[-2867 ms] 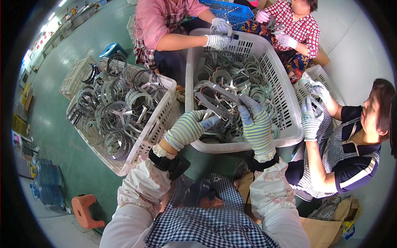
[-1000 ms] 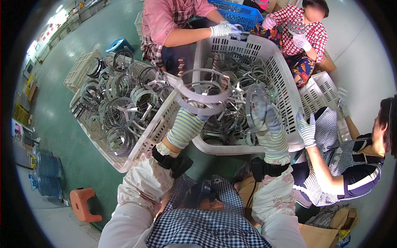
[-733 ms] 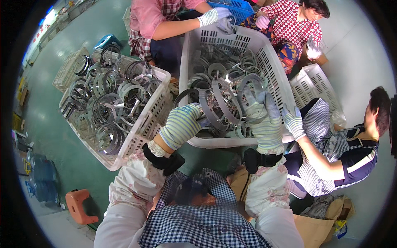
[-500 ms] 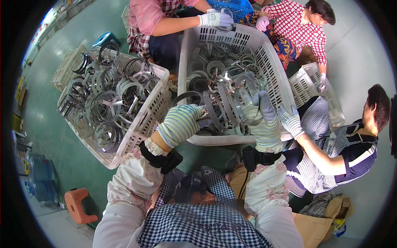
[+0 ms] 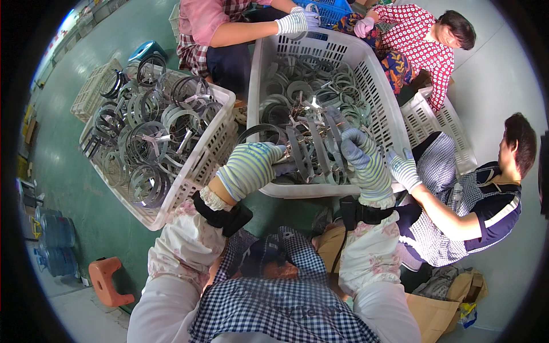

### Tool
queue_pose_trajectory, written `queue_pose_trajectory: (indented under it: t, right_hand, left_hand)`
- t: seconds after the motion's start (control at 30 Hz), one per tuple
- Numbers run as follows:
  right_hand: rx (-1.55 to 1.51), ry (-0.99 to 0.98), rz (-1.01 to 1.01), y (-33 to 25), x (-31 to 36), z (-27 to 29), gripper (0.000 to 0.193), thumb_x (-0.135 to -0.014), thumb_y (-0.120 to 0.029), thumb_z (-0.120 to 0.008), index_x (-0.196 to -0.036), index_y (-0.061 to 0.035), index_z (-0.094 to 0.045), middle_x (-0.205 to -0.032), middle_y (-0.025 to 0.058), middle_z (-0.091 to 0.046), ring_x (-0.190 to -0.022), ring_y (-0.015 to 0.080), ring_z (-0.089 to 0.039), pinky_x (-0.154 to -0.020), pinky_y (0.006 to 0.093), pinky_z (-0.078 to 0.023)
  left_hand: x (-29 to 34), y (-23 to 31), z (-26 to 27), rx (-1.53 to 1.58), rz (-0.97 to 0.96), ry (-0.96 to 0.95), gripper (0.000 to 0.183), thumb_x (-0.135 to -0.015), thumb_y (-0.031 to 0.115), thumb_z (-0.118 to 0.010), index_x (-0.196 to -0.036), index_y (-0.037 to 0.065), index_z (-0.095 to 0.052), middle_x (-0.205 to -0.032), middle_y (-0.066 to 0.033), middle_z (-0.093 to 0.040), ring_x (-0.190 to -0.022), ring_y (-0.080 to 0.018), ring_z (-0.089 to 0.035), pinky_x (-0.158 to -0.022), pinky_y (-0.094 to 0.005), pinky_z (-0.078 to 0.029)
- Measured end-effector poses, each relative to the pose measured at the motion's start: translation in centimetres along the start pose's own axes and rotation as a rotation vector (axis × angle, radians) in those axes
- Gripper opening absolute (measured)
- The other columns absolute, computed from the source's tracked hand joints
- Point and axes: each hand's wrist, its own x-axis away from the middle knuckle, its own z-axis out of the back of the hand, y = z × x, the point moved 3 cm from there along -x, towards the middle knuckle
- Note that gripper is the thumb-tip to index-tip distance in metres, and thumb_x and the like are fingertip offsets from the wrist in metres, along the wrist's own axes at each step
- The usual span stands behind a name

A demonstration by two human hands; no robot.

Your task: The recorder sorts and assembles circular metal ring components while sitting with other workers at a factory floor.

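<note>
My left hand (image 5: 250, 170), in a green-and-white striped glove, is closed on a metal ring (image 5: 262, 127) at the near left of the big white crate (image 5: 394, 123). My right hand (image 5: 366, 163), in a similar glove with greyish fingertips, is bent round the right side of a row of upright metal rings (image 5: 313, 150). These rings stand between my two hands, above a heap of loose metal rings (image 5: 303, 86) in the crate. My fingertips are partly hidden by the rings.
A second white crate (image 5: 191, 168) heaped with rings stands at the left. A co-worker's striped glove (image 5: 405, 170) is close to my right hand. Two other people sit at the far side, by a blue basket (image 5: 327, 12) and a small white crate (image 5: 457, 137). An orange stool (image 5: 108, 281) stands lower left.
My right hand has moved slightly right, its fingers bent closer to the rings. The person in red leans further right over the small crate. At the far side, a co-worker's gloved hands have come together.
</note>
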Motion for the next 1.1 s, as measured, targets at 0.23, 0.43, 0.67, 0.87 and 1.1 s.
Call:
queue_pose_trajectory:
  t: [0.23, 0.43, 0.67, 0.87, 1.1]
  right_hand:
    - [0.951, 0.217, 0.616, -0.3, -0.8, 2.0, 0.034, -0.095, -0.017, -0.06, -0.125, -0.001, -0.056, -0.114, 0.0076, -0.064, -0.104, 0.0198, -0.062, -0.085, 0.0318, -0.051]
    - [0.395, 0.068, -0.126, 1.7, -1.8, -2.7, 0.042, -0.096, -0.028, -0.061, -0.126, 0.0011, -0.058, -0.111, 0.0065, -0.066, -0.098, 0.0157, -0.06, -0.09, 0.0287, -0.047]
    - [0.41, -0.004, -0.097, 4.2, -3.0, -10.3, 0.034, -0.089, -0.011, -0.069, -0.118, 0.0052, -0.062, -0.107, 0.0116, -0.07, -0.099, 0.0165, -0.063, -0.088, 0.0312, -0.049]
    - [0.549, 0.037, 0.054, 4.0, -4.3, -13.8, 0.034, -0.093, -0.017, -0.064, -0.117, 0.0065, -0.061, -0.106, 0.0146, -0.069, -0.094, 0.018, -0.061, -0.089, 0.0338, -0.048]
    - [0.54, 0.17, 0.029, 0.4, -7.5, -16.2, 0.034, -0.1, -0.031, -0.053, -0.105, 0.0009, -0.064, -0.083, 0.0048, -0.067, -0.066, 0.0103, -0.06, -0.062, 0.0257, -0.05]
  left_hand:
    - [-1.0, 0.4, 1.3, 0.316, 0.069, 0.025, 0.022, -0.084, 0.018, -0.068, -0.102, 0.005, -0.069, -0.081, -0.0176, -0.067, -0.078, -0.0351, -0.066, -0.07, -0.0402, -0.052]
    - [-1.1, -1.7, -1.8, 1.278, 0.075, 0.452, 0.036, -0.1, 0.011, -0.048, -0.135, 0.005, -0.05, -0.129, -0.0018, -0.053, -0.118, -0.0135, -0.049, -0.103, -0.0315, -0.042]
    - [-0.8, -3.2, -2.4, 0.644, 0.166, 0.47, 0.04, -0.1, 0.016, -0.047, -0.139, 0.012, -0.047, -0.143, -0.011, -0.045, -0.135, -0.0268, -0.04, -0.116, -0.0397, -0.029]
    - [0.8, -3.7, 0.7, 0.781, 0.136, 0.68, 0.039, -0.096, 0.023, -0.059, -0.133, 0.008, -0.054, -0.136, -0.011, -0.054, -0.126, -0.0252, -0.049, -0.109, -0.0359, -0.036]
    - [4.0, -5.6, 3.7, 1.531, 0.486, 0.939, 0.035, -0.099, 0.025, -0.058, -0.125, 0.001, -0.059, -0.108, -0.0005, -0.062, -0.097, -0.0089, -0.055, -0.086, -0.0251, -0.046]
